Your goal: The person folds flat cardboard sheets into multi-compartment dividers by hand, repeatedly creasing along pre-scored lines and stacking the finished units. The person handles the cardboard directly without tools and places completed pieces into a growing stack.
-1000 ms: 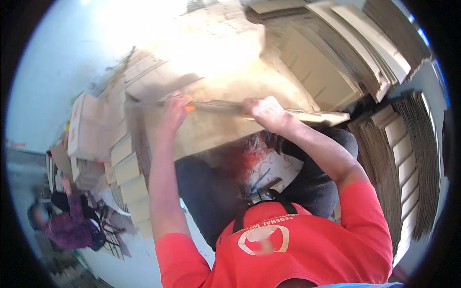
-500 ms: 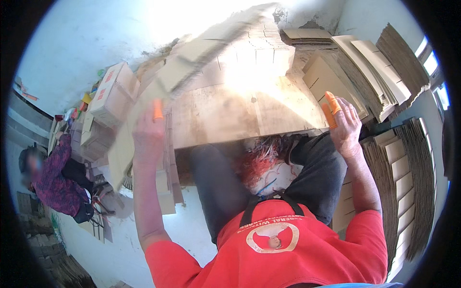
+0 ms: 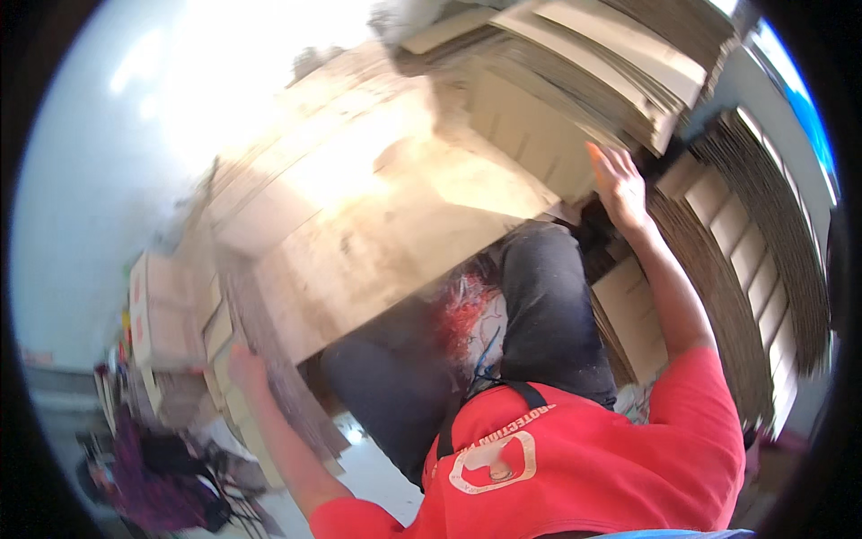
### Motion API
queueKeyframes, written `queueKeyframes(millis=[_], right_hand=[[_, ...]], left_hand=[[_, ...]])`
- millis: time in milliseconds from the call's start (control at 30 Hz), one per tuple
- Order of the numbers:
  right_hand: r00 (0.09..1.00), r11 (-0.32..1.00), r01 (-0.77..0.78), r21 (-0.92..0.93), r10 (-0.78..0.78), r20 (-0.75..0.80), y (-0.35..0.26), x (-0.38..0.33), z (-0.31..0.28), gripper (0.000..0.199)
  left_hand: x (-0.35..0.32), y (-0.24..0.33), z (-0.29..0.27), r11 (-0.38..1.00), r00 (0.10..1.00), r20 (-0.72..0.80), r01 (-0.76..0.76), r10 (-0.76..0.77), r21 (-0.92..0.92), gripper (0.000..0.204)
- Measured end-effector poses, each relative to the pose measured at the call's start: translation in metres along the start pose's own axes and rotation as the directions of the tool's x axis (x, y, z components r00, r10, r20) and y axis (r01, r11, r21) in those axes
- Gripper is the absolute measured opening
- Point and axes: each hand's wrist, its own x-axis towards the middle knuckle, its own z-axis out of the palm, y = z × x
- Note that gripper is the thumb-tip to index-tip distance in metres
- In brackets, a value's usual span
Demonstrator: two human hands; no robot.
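Head view, scene: a seated person in a red shirt [image 3: 584,458] and dark trousers [image 3: 548,314], with a large flat cardboard sheet [image 3: 377,242] across the knees at the centre of the frame.
Left hand: the left hand [image 3: 244,366], at the lower left, rests against the edge of a stack of folded cartons [image 3: 224,341]; whether its fingers are spread or curled cannot be told through the blur.
Right hand: the right hand [image 3: 618,184], at the upper right, is raised with fingers spread and orange-tipped, touching the lower edge of a slanted pile of flat cardboard [image 3: 575,81]; it pinches nothing.
What changed: half a second ago both hands gripped the sheet's two ends; now both have let go and swung apart, leaving the sheet lying loose over the lap.
Reading: the sheet looks set down, the hands moved to the stacks on either side.
Surroundings: corrugated bundles [image 3: 745,269] line the right edge; another person in purple [image 3: 148,467] sits at the lower left.
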Motion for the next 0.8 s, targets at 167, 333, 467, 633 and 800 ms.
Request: queueKeyframes(millis=[167,333,467,633,800], right_hand=[[0.996,0.917,-0.082,-0.39,0.087,-0.006,0.045,0.01,0.028,0.047],[0.952,0.874,-0.2,-0.443,0.28,0.123,0.052,0.033,0.053,0.054],[0.944,0.885,-0.158,-0.437,0.265,0.196,0.072,0.043,0.061,0.049],[0.935,0.919,-0.256,-0.299,0.314,0.164,0.085,0.054,0.057,0.039],[0.924,0.924,-0.374,-0.083,0.379,0.051,0.04,0.078,0.032,0.028]], left_hand=[[0.004,0.064,-0.083,0.99,0.994,0.083,-0.059,0.07,-0.129,0.034],[0.013,0.081,-0.068,0.916,0.975,-0.156,-0.203,0.158,-0.346,0.032],[0.021,0.13,-0.074,0.86,0.915,-0.241,-0.391,0.324,-0.328,0.031],[0.037,0.196,-0.083,0.821,0.907,-0.101,-0.415,0.41,-0.393,0.029],[0.053,0.276,-0.129,0.75,0.92,-0.066,-0.354,0.385,-0.558,0.03]])
